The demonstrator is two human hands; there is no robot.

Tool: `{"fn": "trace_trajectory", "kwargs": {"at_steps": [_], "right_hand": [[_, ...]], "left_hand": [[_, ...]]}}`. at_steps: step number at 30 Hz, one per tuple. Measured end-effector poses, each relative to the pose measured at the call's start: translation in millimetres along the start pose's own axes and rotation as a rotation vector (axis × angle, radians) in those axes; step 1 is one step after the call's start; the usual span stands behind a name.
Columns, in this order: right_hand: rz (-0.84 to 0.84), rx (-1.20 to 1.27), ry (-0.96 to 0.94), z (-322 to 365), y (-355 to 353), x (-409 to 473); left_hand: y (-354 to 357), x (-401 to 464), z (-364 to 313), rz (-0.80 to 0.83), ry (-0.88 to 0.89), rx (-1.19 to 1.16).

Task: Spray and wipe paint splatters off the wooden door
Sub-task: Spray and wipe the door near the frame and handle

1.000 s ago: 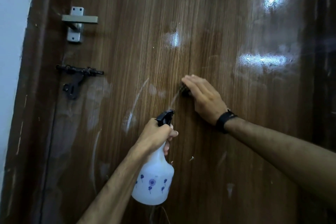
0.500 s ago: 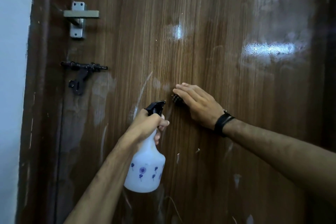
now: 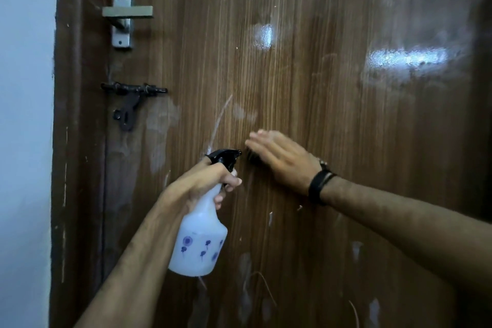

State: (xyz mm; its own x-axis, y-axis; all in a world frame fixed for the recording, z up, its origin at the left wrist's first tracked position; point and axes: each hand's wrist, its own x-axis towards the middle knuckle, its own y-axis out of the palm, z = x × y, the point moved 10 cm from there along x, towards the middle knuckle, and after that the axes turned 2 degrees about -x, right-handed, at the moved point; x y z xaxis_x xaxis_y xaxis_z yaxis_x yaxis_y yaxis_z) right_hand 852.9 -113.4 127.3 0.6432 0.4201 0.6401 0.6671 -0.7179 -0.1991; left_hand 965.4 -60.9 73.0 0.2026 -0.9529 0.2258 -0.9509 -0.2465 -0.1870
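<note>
A brown wooden door (image 3: 332,114) fills the view, marked with white paint streaks (image 3: 221,120) and smears. My left hand (image 3: 205,181) grips the neck of a white spray bottle (image 3: 199,242) with a black nozzle, its fingers on the trigger and the nozzle pointing at the door. To its right, my right hand (image 3: 282,160) lies with straight fingers against the door and presses a small dark scrubber (image 3: 251,158), mostly hidden under the palm. The right hand is blurred.
A metal lever handle (image 3: 127,12) and a dark slide bolt (image 3: 133,88) sit at the door's left side. The door frame (image 3: 77,141) and a pale wall (image 3: 26,114) stand further left. More white splatters (image 3: 245,274) mark the lower door.
My right hand with the scrubber has slid down and left across the door, close to the nozzle. The view has shifted, so the handle and bolt sit further right.
</note>
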Motion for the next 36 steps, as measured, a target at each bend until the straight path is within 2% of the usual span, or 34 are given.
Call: {"fn": "trace_trajectory", "kwargs": {"at_steps": [3,6,11,13,15,20,22,24,27,29,36], "right_hand": [[0.12,-0.005,-0.176,44,21,-29],[0.156,0.022,-0.204,43,20,-25],[0.003,0.068,0.177,-27,-10,30],[-0.031,0.043,0.197,-31,-14,37],[0.006,0.015,0.109,-15,-6,32],[0.18,-0.037,-0.291,56,18,-18],[0.2,-0.007,-0.351,61,20,-30],[0.184,0.034,-0.268,44,18,-18],[0.04,0.098,0.072,-20,-1,21],[-0.066,0.083,0.229,-58,-17,50],[-0.175,0.067,0.269,-69,-21,63]], "left_hand": [[-2,-7,0,-0.018,-0.005,0.007],[-8,-11,2,-0.005,-0.01,0.018],[-26,-10,5,-0.002,0.011,0.056],[-31,-10,6,-0.015,0.017,0.058],[-35,-9,6,-0.044,0.024,0.046],[-41,-5,3,-0.213,0.068,-0.063],[-37,-5,-2,-0.255,0.104,-0.087],[-33,-7,-11,-0.259,0.168,-0.122],[-28,-4,-18,-0.258,0.208,-0.139],[-27,1,-20,-0.263,0.219,-0.142],[-22,16,-17,-0.324,0.187,-0.217]]}}
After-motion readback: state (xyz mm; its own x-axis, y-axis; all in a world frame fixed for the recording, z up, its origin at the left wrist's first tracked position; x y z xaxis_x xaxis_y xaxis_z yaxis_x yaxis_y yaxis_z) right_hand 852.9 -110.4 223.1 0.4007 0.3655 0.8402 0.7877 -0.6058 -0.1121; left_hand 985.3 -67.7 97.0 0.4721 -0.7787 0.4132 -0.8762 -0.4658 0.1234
